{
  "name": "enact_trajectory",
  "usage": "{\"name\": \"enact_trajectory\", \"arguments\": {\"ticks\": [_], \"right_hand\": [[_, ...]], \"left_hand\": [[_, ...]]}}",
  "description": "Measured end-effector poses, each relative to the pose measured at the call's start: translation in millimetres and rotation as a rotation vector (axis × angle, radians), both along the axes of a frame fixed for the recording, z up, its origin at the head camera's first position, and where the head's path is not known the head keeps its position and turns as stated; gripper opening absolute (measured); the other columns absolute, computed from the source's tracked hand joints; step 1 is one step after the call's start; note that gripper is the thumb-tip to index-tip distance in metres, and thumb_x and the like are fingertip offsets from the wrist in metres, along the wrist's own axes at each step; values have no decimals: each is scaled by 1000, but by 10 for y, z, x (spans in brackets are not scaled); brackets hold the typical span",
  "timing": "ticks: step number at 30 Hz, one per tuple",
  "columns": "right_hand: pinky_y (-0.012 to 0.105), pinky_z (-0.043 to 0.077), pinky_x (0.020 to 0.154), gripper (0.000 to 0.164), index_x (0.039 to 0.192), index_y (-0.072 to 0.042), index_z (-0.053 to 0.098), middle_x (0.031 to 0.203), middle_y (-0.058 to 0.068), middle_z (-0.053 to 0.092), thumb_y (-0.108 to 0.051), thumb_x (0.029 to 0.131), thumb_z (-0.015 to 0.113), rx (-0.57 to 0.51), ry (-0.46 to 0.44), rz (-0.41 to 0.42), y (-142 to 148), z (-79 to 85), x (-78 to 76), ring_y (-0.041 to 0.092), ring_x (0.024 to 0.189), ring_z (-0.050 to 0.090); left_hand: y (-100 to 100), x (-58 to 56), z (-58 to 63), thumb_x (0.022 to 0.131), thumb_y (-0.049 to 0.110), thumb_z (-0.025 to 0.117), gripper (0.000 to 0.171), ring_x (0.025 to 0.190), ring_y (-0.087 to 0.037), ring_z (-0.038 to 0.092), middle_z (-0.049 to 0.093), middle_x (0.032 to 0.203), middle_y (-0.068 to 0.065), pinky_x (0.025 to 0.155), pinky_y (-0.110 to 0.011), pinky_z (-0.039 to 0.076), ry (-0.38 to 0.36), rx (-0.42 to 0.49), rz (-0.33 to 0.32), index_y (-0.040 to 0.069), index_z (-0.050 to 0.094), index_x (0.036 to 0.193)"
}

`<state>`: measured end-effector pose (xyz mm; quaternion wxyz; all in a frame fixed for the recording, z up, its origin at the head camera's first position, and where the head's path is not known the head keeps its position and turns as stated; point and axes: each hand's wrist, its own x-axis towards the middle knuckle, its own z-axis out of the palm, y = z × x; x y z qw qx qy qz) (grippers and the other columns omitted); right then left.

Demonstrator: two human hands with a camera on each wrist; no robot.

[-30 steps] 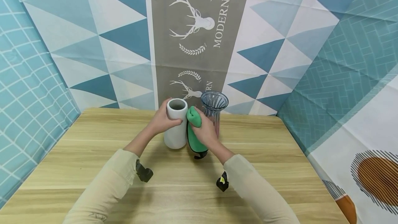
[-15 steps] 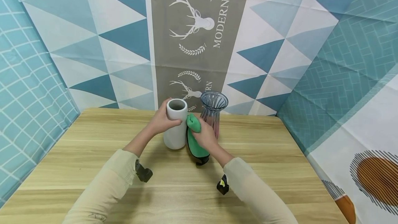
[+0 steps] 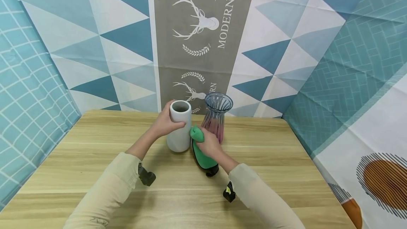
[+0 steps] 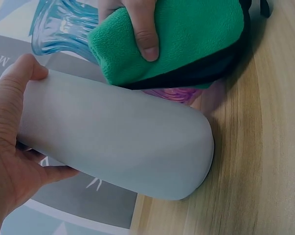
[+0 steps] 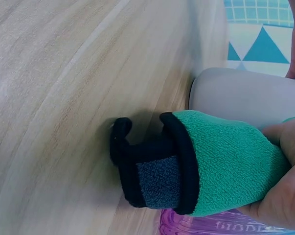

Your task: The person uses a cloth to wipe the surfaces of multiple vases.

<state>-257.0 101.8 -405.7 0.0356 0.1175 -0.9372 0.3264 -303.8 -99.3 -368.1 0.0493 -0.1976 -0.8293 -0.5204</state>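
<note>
A white cylindrical vase (image 3: 179,130) stands upright on the wooden table, its round mouth showing in the head view. My left hand (image 3: 166,120) grips it near the top, thumb across the front and fingers behind. My right hand (image 3: 210,143) holds a folded green cloth (image 5: 225,161) with black edging and a dark grey underside, close against the vase's right side. Behind that hand stands a ribbed glass vase (image 3: 218,110), blue at its flared rim and pink toward the base. Its lower part is partly hidden by the right hand and cloth.
The wooden table (image 3: 178,200) ends at a patterned fabric backdrop (image 3: 203,56) close behind both vases. Tiled-pattern fabric (image 3: 28,66) hangs along the left side. Small black wrist devices (image 3: 146,176) hang below both sleeves.
My right hand has slid down along the white vase with the cloth, toward me, uncovering more of the glass vase. The left hand and white vase have barely moved.
</note>
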Motion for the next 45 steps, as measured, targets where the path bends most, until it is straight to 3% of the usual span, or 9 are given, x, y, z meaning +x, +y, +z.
{"name": "enact_trajectory", "arguments": {"ticks": [5, 11, 15, 20, 23, 35, 45], "right_hand": [[43, 50, 87, 63, 140, -12, 42, 122, 15, 61, -7, 82, 67, 6, -10, 3, 18, 12, -1, 29, 105, 60], [43, 51, 84, 56, 135, -9, 47, 114, 16, 64, -8, 82, 68, -36, 38, -23, 31, 83, 3, 29, 100, 61], [42, 51, 82, 53, 133, -9, 49, 111, 14, 65, -9, 83, 67, -76, 111, -29, 35, 125, -9, 27, 96, 62], [44, 50, 86, 55, 136, -10, 47, 117, 14, 64, -10, 85, 66, -140, 208, -49, 13, 211, -17, 28, 101, 61], [45, 49, 89, 57, 138, -14, 45, 121, 13, 62, -12, 85, 66, -176, 235, -80, -13, 267, -20, 29, 106, 60], [46, 46, 95, 61, 140, -19, 43, 128, 10, 59, -19, 85, 68, -207, 263, -163, -86, 346, -35, 28, 113, 58], [45, 45, 98, 64, 143, -17, 39, 136, 12, 52, -15, 85, 67, -263, 194, -94, -129, 318, -44, 29, 121, 53]], "left_hand": [[-4, 16, 0, 74, 18, 75, 94, 115, -38, 50, 43, 135, -21, 96, -53, 43, 1, -2, 1, 4, 16, 146], [-7, 8, -27, 75, 24, 78, 98, 116, -36, 51, 44, 134, -18, 97, -53, 42, 3, 7, 2, 6, 15, 147], [11, 12, -50, 72, 31, 81, 99, 115, -34, 50, 44, 133, -17, 97, -51, 42, 37, 10, 36, 6, 20, 146], [31, 19, -44, 70, 30, 82, 90, 115, -31, 41, 39, 130, -19, 94, -50, 41, 110, -23, 108, 4, 32, 140], [35, 20, -32, 70, 30, 82, 88, 114, -30, 39, 39, 128, -19, 92, -50, 42, 114, -36, 124, 4, 34, 139], [4, 34, -7, 73, 24, 79, 90, 114, -35, 45, 38, 132, -22, 93, -51, 43, 100, -19, 81, 2, 26, 142], [-18, 46, 2, 74, 20, 79, 89, 113, -35, 51, 42, 131, -19, 93, -51, 45, 64, 32, 38, 3, 23, 141]]}}
